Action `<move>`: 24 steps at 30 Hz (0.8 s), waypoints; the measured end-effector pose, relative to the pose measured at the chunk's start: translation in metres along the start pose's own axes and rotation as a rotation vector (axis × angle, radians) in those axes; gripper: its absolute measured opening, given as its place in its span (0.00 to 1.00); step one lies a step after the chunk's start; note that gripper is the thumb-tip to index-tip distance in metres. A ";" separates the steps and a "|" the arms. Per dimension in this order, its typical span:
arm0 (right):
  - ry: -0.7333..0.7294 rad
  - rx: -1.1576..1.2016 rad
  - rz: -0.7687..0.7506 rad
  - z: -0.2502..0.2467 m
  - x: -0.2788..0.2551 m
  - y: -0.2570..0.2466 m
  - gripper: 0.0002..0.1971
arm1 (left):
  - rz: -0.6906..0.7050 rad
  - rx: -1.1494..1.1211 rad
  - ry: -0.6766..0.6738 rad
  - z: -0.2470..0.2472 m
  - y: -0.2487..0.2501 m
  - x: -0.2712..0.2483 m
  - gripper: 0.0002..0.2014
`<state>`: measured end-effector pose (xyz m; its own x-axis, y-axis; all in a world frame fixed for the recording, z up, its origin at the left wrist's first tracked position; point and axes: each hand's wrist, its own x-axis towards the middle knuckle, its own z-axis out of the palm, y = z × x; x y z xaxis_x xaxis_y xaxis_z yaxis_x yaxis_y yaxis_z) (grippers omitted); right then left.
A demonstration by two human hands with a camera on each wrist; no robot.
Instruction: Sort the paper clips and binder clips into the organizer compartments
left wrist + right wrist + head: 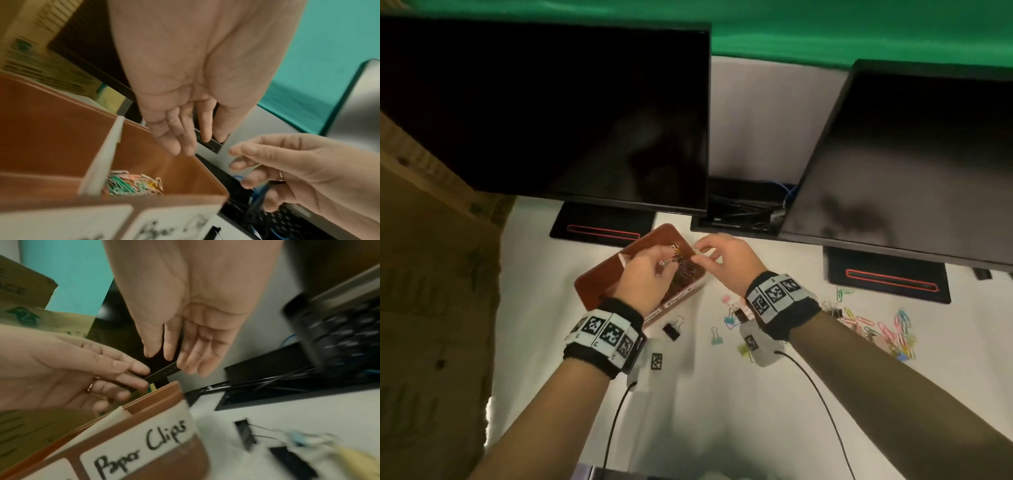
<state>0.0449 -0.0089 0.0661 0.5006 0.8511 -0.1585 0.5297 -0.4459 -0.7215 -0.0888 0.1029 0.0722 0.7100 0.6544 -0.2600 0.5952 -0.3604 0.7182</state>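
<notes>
Both of your hands hover over the brown organizer (599, 277), above the compartment that already holds a heap of coloured paper clips (133, 182). Your left hand (643, 277) shows relaxed, nearly straight fingers in its wrist view with nothing in the palm; the head view shows a small tangle of clips (676, 255) at its fingertips, but I cannot tell whether they are pinched or falling. Your right hand (726, 260) is loosely spread and holds nothing. By my reading you are at the drop of a batch of paper clips. Next comes a reach back to the white desk (756, 411), where loose paper clips (887, 329) lie to your right and binder clips, among them a black binder clip (671, 330) just beside the organizer, wait nearer; these small springy pieces call for a firm pinch. A white label (141, 444) on the front wall reads "Paper Clips"; the neighbouring label is cut off and unreadable
</notes>
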 end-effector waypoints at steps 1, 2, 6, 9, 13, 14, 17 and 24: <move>0.026 0.001 0.020 -0.006 -0.012 0.012 0.13 | 0.027 -0.013 -0.019 0.007 0.003 -0.001 0.13; 0.057 -0.009 0.050 -0.014 -0.025 0.025 0.12 | 0.054 -0.033 -0.041 0.016 0.008 -0.002 0.13; 0.161 -0.097 0.252 -0.042 -0.085 0.094 0.09 | 0.178 -0.023 -0.186 0.066 0.036 -0.008 0.11; 0.196 -0.168 0.390 -0.064 -0.124 0.140 0.10 | 0.219 0.001 -0.287 0.111 0.061 -0.010 0.12; 0.124 -0.245 0.457 -0.088 -0.145 0.178 0.15 | 0.208 0.112 -0.364 0.170 0.084 -0.005 0.15; 0.087 -0.246 0.459 -0.093 -0.144 0.183 0.16 | 0.199 0.144 -0.375 0.182 0.088 -0.002 0.16; -0.034 -0.234 0.426 -0.101 -0.134 0.195 0.19 | 0.180 0.229 -0.410 0.212 0.094 0.007 0.15; -0.251 -0.295 0.223 -0.110 -0.108 0.220 0.25 | 0.306 0.479 -0.518 0.241 0.103 0.030 0.18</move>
<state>0.1828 -0.2294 -0.0019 0.4622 0.7501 -0.4730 0.6188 -0.6549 -0.4338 0.0845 -0.0743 -0.0172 0.8844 0.1268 -0.4492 0.3583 -0.8012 0.4793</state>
